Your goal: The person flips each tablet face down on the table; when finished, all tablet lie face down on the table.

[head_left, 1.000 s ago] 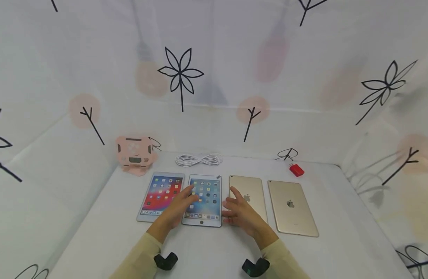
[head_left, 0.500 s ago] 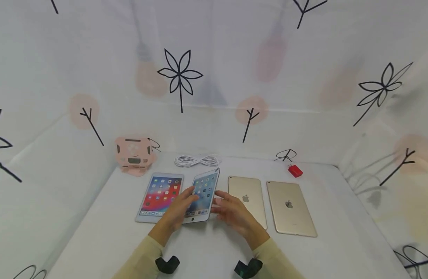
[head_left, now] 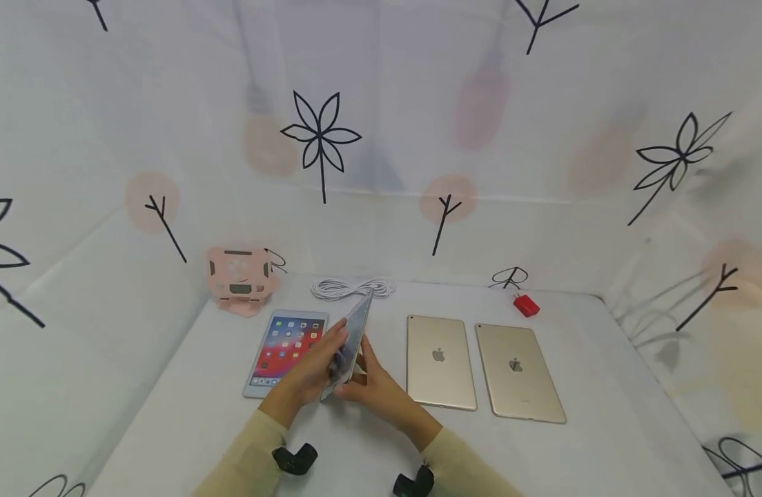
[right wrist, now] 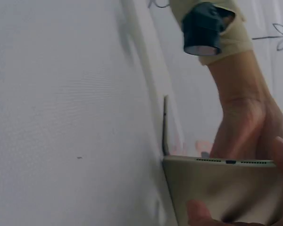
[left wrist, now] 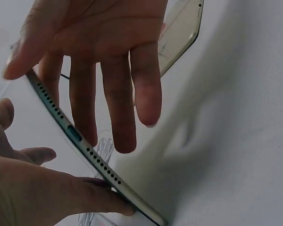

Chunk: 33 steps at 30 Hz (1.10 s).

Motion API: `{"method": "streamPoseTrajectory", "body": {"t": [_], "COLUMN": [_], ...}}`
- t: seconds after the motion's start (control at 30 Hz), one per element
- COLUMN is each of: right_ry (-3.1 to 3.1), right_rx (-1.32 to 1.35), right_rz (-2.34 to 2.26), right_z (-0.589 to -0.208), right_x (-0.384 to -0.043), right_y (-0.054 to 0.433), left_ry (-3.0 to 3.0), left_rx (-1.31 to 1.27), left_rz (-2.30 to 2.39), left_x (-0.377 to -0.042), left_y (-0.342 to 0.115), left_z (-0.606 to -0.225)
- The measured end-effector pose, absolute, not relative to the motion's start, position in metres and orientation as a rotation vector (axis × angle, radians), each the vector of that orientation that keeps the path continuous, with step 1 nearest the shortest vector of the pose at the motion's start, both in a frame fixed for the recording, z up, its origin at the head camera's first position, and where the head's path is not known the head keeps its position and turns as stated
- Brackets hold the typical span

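Note:
A white-fronted tablet (head_left: 354,338) with a gold back stands tilted on edge, its screen toward my left hand (head_left: 308,374). That hand grips it from the screen side, as the left wrist view also shows, with a thumb (left wrist: 101,197) along the glass. My right hand (head_left: 379,393) is at the gold back. Its fingers (left wrist: 118,103) are spread and straight beside the back, and its thumb (left wrist: 19,63) is right at the upper edge. Speaker holes and a charging port (right wrist: 231,162) line the tablet's short end in the right wrist view.
Another tablet (head_left: 288,345), screen up, lies to the left. Two gold tablets (head_left: 440,362) (head_left: 520,373) lie face down on the right. Behind are a coiled white cable (head_left: 340,288), a pink case-like item (head_left: 239,276) and a red plug adapter (head_left: 526,305). Patterned cloth walls surround the white table (head_left: 604,400).
The tablet lay flat one second ago; its right edge has risen and tipped left until it is nearly upright. My right hand has moved left, to the tablet's back.

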State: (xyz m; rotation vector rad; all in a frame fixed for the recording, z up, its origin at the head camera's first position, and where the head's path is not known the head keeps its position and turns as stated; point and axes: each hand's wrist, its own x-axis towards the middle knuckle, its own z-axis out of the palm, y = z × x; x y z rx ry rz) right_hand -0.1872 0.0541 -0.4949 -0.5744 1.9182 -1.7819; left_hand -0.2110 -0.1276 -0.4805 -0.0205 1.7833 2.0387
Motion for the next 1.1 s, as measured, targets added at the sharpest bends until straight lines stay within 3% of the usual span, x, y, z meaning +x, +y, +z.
{"method": "streamPoseTrajectory", "body": {"t": [0.37,0.7,1.1], "right_ry": [2.280,2.685,2.367], "right_rx": [-0.771,-0.859,-0.411], "right_rz": [-1.576,-1.325,-1.624], "right_z": [-0.491,-0.486,-0.485], "right_x": [-0.181,-0.180,-0.194], "right_y": [0.040,0.058,0.104], "left_ry": [1.822,1.687,1.728], "left_rx": [0.042,0.101,-0.112], "left_rz": [2.034,2.412,2.613], "left_x": [-0.209,-0.205,-0.214], "left_y": [-0.128,-0.124,-0.124], "left_z": [-0.476,-0.469,-0.474]}}
